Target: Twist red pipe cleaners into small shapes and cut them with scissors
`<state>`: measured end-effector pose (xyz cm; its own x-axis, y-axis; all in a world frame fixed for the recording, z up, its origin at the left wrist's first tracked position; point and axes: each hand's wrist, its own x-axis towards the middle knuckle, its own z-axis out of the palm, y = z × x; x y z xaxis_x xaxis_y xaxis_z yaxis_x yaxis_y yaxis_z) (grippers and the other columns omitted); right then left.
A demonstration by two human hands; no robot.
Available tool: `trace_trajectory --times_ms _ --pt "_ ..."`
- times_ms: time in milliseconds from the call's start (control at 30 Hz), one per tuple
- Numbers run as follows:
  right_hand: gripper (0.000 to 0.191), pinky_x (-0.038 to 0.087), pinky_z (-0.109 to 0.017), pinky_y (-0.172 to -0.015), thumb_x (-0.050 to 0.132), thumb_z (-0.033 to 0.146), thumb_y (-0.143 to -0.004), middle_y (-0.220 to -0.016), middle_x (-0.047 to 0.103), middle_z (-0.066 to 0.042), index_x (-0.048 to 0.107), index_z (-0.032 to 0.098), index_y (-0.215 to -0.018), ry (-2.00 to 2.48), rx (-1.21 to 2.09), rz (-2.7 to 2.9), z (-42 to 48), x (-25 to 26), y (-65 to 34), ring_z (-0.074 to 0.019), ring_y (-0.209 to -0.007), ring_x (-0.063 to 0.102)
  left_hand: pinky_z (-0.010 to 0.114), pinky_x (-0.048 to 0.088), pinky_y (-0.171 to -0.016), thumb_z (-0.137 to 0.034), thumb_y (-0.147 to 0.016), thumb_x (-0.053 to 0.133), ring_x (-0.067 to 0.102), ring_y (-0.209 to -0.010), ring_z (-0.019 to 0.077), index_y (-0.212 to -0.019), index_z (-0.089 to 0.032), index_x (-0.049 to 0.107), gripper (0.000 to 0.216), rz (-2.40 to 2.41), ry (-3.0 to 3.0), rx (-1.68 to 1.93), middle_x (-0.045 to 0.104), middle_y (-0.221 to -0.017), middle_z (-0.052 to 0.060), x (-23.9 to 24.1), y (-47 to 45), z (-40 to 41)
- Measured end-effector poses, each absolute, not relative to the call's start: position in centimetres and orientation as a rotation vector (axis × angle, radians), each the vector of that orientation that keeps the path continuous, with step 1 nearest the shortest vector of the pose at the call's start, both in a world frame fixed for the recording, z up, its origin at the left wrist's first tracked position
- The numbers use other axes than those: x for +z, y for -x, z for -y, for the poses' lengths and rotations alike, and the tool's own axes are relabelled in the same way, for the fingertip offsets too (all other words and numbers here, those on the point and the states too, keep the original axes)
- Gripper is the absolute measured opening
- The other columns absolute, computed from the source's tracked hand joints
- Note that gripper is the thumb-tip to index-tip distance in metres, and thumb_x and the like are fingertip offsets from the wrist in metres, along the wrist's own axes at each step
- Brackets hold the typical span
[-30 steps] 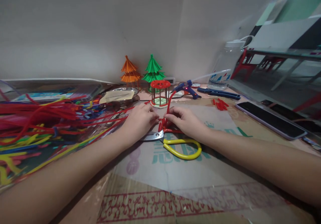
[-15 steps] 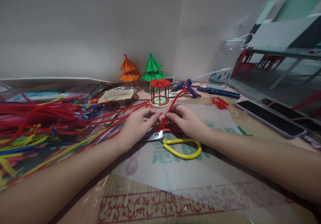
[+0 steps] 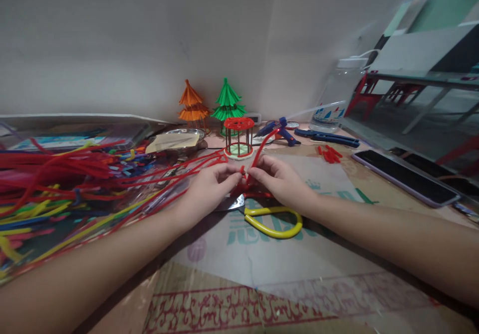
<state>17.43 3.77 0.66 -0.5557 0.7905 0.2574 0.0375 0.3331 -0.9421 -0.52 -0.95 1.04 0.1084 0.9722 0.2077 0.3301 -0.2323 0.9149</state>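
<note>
My right hand [image 3: 275,177] pinches a long red pipe cleaner [image 3: 262,144] that slants up out of its fingers. Close beside it, my left hand [image 3: 217,184] is closed, thumb against fingertips, on a short red pipe cleaner piece [image 3: 242,170]. More red pieces lie beneath the two hands, partly hidden by them. Yellow-handled scissors [image 3: 275,235] rest on the table just in front, their blades running under my left hand. Behind the hands stands a small pavilion frame [image 3: 239,124] with a red ring top, dark posts and a pale round base.
Orange [image 3: 191,102] and green [image 3: 226,99] pavilions stand by the wall. A blue glue gun [image 3: 280,130], a water bottle [image 3: 331,97], blue pliers-like tool [image 3: 327,138], short red pieces [image 3: 330,154] and phone [image 3: 404,177] are at right. Coloured pipe cleaners [image 3: 56,174] cover the left.
My hands have shifted very slightly, with the fingertips a little closer together. The long red pipe cleaner stands a bit higher. The scissors look almost unmoved.
</note>
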Motion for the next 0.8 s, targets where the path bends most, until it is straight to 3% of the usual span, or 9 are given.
trace_trajectory --times_ms 333,800 --pt "0.018 0.053 -0.031 -0.069 0.050 0.037 -0.091 -0.082 0.064 -0.001 0.055 0.021 -0.087 0.778 1.214 1.930 -3.80 0.72 -17.54 -0.0163 -0.075 0.062 0.023 0.044 -0.056 -0.047 -0.083 0.061 0.061 -0.065 0.0141 -0.092 -0.016 0.072 0.034 -1.329 -1.631 1.051 0.072 -0.084 0.003 0.67 0.95 0.60" --pt "0.013 0.049 -0.029 -0.068 0.056 0.032 -0.087 -0.079 0.060 0.000 0.055 0.019 -0.084 0.764 1.141 1.952 -4.04 0.58 -17.30 -0.0147 -0.073 0.058 0.025 0.045 -0.064 -0.047 -0.082 0.062 0.062 -0.073 0.0165 -0.093 -0.015 0.074 0.036 -1.312 -1.686 0.993 0.073 -0.087 0.006 0.63 1.01 0.59"
